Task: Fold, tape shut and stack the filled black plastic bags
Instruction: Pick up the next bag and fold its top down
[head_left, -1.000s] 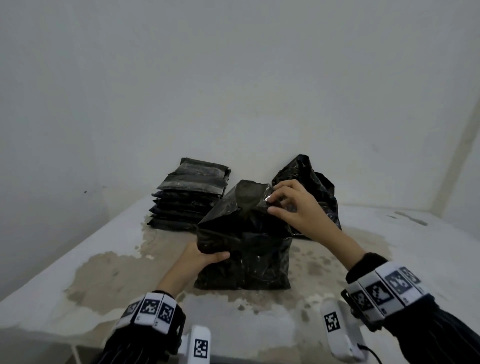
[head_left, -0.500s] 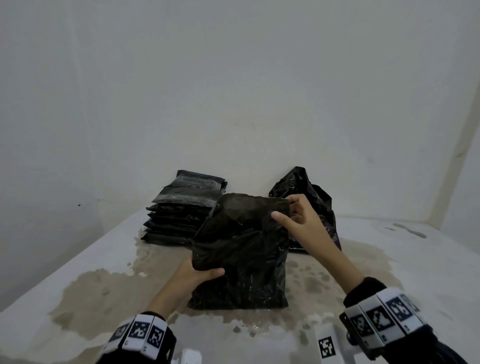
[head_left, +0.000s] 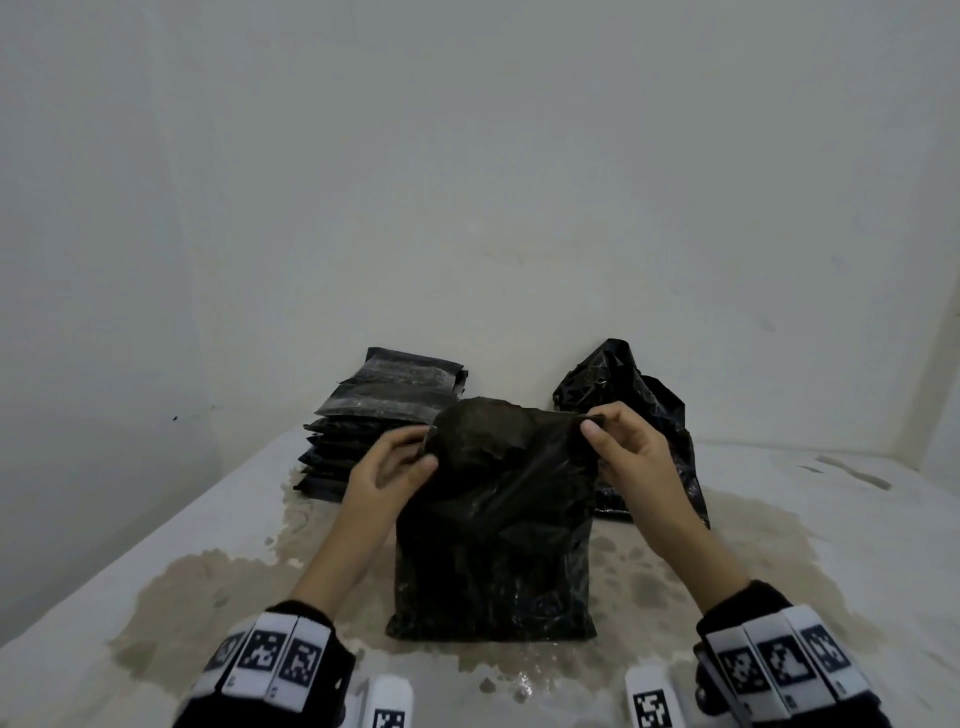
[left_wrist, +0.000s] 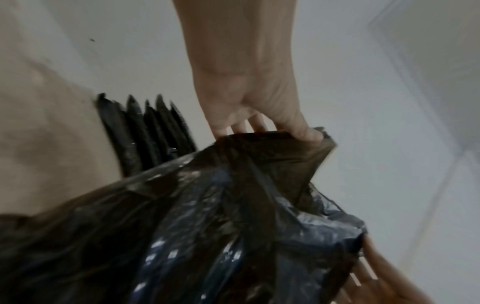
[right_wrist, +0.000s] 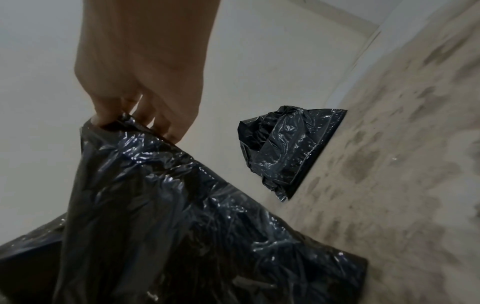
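A filled black bag (head_left: 493, 530), standing on the stained table (head_left: 156, 545), is pinched at its top corners by the left hand (head_left: 387, 467) and right hand (head_left: 631, 457), not yet folded or taped, between a finished stack (head_left: 379, 410) and one loose bag (head_left: 644, 415) behind.

Glossy, crinkled black plastic bag (head_left: 493, 530); matt, stained, rough-looking table (head_left: 156, 571)
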